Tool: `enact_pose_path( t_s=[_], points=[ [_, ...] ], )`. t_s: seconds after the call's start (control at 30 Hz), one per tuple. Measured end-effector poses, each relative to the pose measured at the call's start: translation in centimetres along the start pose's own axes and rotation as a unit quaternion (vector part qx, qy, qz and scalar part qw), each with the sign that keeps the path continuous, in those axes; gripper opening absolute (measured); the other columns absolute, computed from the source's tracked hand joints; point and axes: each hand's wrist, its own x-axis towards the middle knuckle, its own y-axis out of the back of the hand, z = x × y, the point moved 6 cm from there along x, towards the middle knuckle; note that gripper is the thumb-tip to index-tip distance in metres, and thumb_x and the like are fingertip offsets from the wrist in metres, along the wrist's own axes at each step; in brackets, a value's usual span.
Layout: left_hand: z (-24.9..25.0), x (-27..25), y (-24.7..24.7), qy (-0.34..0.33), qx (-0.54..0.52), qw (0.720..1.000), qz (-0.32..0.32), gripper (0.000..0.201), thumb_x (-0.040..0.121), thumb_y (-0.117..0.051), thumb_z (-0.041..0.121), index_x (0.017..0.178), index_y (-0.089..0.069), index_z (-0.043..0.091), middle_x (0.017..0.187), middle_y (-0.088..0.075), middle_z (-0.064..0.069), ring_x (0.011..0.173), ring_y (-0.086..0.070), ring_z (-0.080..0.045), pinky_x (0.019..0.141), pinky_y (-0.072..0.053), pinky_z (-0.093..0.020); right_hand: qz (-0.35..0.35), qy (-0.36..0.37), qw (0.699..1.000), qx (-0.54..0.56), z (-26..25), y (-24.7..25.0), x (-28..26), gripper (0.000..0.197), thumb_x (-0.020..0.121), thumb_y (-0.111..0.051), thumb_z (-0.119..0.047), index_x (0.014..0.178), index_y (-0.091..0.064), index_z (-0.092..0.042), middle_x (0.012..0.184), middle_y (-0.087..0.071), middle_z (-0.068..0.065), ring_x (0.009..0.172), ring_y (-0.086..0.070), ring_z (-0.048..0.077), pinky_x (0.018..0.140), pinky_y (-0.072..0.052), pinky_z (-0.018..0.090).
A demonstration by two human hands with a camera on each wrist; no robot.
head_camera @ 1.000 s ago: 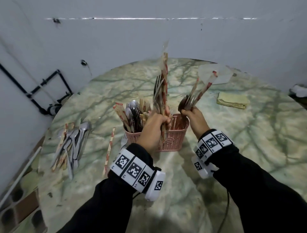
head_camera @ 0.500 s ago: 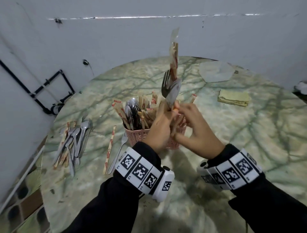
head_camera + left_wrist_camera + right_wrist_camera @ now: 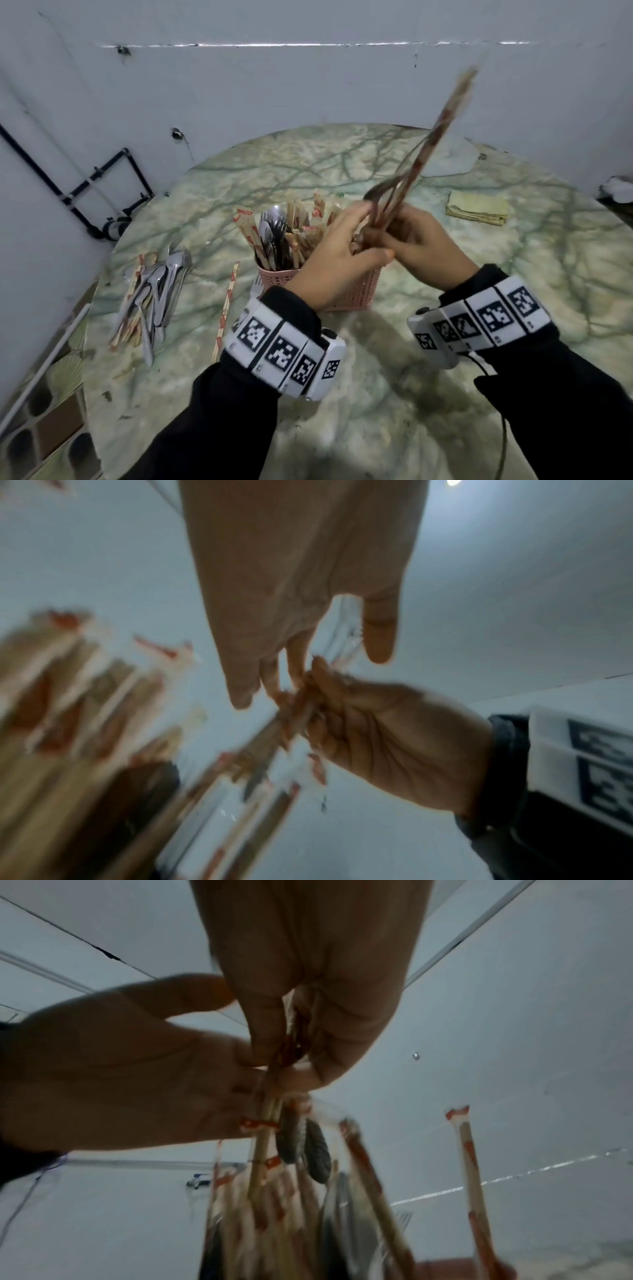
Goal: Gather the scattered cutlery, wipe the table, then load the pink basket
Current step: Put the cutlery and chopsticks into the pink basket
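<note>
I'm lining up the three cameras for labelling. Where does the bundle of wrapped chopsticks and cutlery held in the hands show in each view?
Head: the bundle slants up and right from both hands, above the pink basket.
Left wrist: blurred, at centre, gripped by the right hand, bundle.
Right wrist: centre, pinched by the right hand, bundle running downward.
Shared landmark: the left hand, seen in every view.

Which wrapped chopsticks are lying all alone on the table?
The single red-patterned wrapped pair just left of the pink basket; the others stand in the basket, lie in the far-left pile, or are hand-held.
</note>
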Motion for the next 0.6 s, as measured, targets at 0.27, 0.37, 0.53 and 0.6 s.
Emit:
enact_pose_path(
  t_s=[0.27, 0.37, 0.53, 0.6],
  points=[
    [-2.6, -5.1, 12.4, -0.106, 0.024, 0.920, 0.375, 0.029, 0.081, -0.059, 0.001, 0.103, -0.054, 0.018, 0.109, -0.058, 0.006, 0.096, -0.054, 0.011, 0.085, -0.044, -0.012, 0.126, 0.004, 0.992, 0.027, 0.1, 6.8, 2.0, 0.022, 0.078, -0.062, -0.024, 0.085, -0.051, -0.007, 0.066, -0.070, -0.009, 0.056, -0.063, 0.003, 0.054, -0.049, 0.017],
    [-7.8, -4.2, 13.4, 0.060, 0.115, 0.946, 0.298, 0.098, 0.062, -0.081, 0.025, 0.143, -0.025, 0.022, 0.147, -0.031, -0.004, 0.132, -0.032, -0.011, 0.109, -0.029, -0.035, 0.052, -0.076, 0.992, -0.082, 4.0, 5.5, 2.4, 0.008, 0.088, -0.055, 0.000, 0.095, -0.054, 0.004, 0.067, -0.066, -0.002, 0.053, -0.061, -0.001, 0.053, -0.048, 0.013],
    [-12.2, -2.7, 12.0, 0.125, 0.064, 0.970, 0.199, 0.124, 0.041, -0.086, 0.027, 0.145, -0.019, 0.023, 0.147, -0.036, -0.005, 0.135, -0.033, -0.021, 0.111, -0.029, -0.050, 0.053, -0.103, 0.987, -0.115, 7.7, 3.3, 2.1, 0.011, 0.088, -0.055, 0.005, 0.087, -0.049, -0.005, 0.073, -0.052, -0.002, 0.056, -0.055, -0.008, 0.059, -0.046, 0.009],
    [-13.0, -2.0, 11.7, 0.134, 0.076, 0.969, 0.192, 0.104, 0.048, -0.089, 0.014, 0.135, -0.033, 0.015, 0.130, -0.052, -0.002, 0.123, -0.047, -0.019, 0.107, -0.037, -0.048, 0.069, -0.094, 0.988, -0.096, 7.7, 3.0, 2.3, 0.020, 0.088, -0.054, 0.005, 0.082, -0.049, -0.014, 0.073, -0.052, -0.002, 0.059, -0.056, -0.007, 0.064, -0.048, 0.011]
  ],
)
